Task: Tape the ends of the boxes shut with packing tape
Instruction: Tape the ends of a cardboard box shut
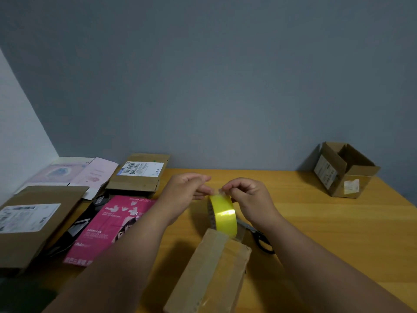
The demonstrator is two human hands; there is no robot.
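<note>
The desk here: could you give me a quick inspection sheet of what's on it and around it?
Surface: wooden desk, bare at right.
Job's things: yellow tape roll standing on a brown box; open box far right.
Clutter: flattened cartons, a pink carton, black-handled scissors behind the roll.
Hands: left hand and right hand both pinch at the tape's end on top of the roll.
Cables: nothing seen.
Surroundings: grey wall.

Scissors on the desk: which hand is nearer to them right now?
Right. The right hand is just above the scissors, pinching at the top of the tape roll; the left hand is across the roll, farther left.
</note>
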